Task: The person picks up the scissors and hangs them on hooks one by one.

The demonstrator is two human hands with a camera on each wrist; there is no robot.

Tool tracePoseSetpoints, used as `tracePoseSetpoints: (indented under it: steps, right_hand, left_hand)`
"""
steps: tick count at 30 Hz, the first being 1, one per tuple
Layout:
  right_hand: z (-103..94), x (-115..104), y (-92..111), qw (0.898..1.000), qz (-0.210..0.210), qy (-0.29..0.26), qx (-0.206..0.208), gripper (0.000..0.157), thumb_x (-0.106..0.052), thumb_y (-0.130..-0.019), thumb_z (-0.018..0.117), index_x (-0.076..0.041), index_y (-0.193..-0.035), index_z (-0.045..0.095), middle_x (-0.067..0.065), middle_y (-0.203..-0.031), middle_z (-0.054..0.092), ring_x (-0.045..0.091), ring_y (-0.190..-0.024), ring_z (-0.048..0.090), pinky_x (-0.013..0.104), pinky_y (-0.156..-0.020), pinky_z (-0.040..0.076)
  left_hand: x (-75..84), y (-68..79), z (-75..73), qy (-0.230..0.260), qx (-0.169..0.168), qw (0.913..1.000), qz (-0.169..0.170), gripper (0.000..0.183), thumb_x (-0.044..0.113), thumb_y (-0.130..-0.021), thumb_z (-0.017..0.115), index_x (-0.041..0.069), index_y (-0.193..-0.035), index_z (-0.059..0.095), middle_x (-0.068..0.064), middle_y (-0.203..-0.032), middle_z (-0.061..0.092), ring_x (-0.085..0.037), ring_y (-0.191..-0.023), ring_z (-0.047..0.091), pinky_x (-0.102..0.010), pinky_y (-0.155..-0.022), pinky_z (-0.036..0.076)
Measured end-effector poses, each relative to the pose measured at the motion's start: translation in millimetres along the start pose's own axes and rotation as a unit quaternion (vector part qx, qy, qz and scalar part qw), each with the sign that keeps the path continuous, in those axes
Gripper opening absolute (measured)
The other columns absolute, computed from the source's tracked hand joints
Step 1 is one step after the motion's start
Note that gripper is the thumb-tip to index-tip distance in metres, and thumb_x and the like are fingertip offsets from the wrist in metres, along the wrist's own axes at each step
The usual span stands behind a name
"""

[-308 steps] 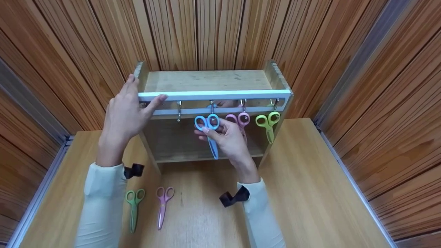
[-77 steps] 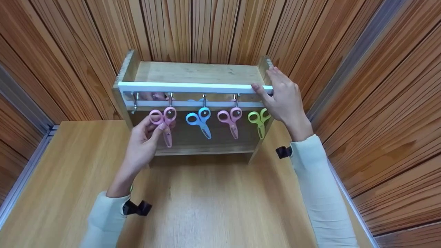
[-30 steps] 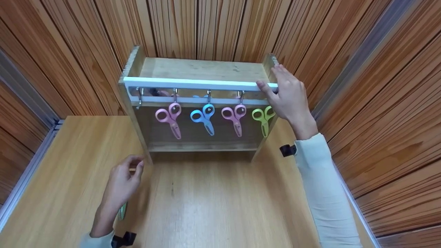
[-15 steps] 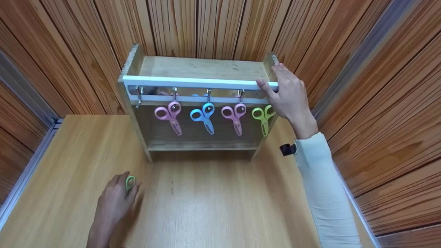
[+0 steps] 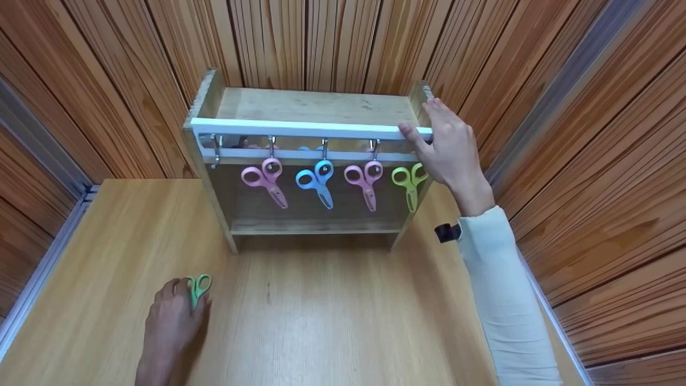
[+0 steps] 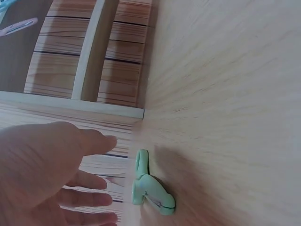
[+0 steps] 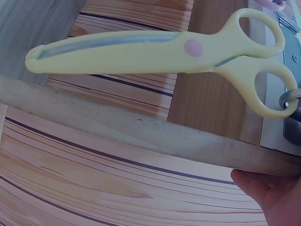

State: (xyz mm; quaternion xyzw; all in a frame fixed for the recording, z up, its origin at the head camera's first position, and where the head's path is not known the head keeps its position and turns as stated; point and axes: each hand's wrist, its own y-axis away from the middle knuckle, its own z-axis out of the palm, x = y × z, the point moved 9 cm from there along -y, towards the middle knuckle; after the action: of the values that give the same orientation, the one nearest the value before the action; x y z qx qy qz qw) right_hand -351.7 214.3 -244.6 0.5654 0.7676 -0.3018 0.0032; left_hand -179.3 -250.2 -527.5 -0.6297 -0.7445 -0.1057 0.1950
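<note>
Low at the left of the head view, my left hand [image 5: 170, 316] reaches over green scissors [image 5: 199, 287] on the tabletop. In the left wrist view its thumb and fingers are extended and spread, with the green scissors [image 6: 153, 190] just beyond the fingertips. My right hand [image 5: 453, 153] rests on the right end of the wooden shelf [image 5: 316, 107], thumb on the white hook rail [image 5: 300, 128], fingers straight along the side. Pink scissors [image 5: 268, 179], blue scissors [image 5: 317, 182], more pink scissors [image 5: 366, 182] and yellow-green scissors [image 5: 409, 185] hang from its hooks.
At the rail's left end a metal hook [image 5: 216, 153] has nothing hanging on it. The shelf stands on a wooden tabletop [image 5: 311, 316], near the back wood-panelled wall [image 5: 332, 43]. More panelling [image 5: 600, 203] rises on the right.
My left hand has let go of the left pink scissors, now hanging, and moved down to the green scissors. Earlier, my right hand held the blue scissors; it now stays on the shelf's right end.
</note>
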Motion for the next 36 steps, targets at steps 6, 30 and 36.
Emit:
tracePoseSetpoints:
  steps: [6,30,36]
  right_hand:
    - [1.2,-0.5,-1.2,1.0,0.003,-0.001,-0.005,0.102,-0.082,-0.098,0.035,0.001,-0.156,0.046,0.021,-0.167,0.039,0.035,-0.16,0.032,0.054,-0.132,0.026]
    - [0.7,-1.6,-0.9,1.0,0.01,-0.012,-0.009,0.103,-0.083,-0.097,0.036,0.001,-0.156,0.046,0.02,-0.168,0.037,0.034,-0.161,0.031,0.053,-0.133,0.025]
    - [0.6,-0.3,0.1,1.0,0.008,-0.014,-0.004,0.103,-0.083,-0.098,0.037,0.002,-0.155,0.047,0.021,-0.167,0.038,0.034,-0.161,0.032,0.054,-0.132,0.026]
  left_hand:
    - [-9.7,-5.7,13.2,-0.011,-0.061,0.9975,-0.032,0.068,0.023,-0.1,0.067,-0.022,-0.144,0.04,-0.05,-0.148,0.038,-0.068,-0.137,0.04,-0.076,-0.104,0.045]
    - [-7.7,-16.7,24.7,-0.078,-0.046,0.9958,-0.018,0.057,0.011,-0.098,0.052,-0.031,-0.135,0.041,-0.054,-0.133,0.049,-0.055,-0.093,0.069,-0.054,-0.06,0.06]
    - [-1.4,-16.8,21.4,-0.083,-0.027,0.9962,0.002,0.054,0.009,-0.093,0.052,-0.035,-0.125,0.044,-0.052,-0.114,0.057,-0.033,-0.058,0.057,-0.041,-0.042,0.046]
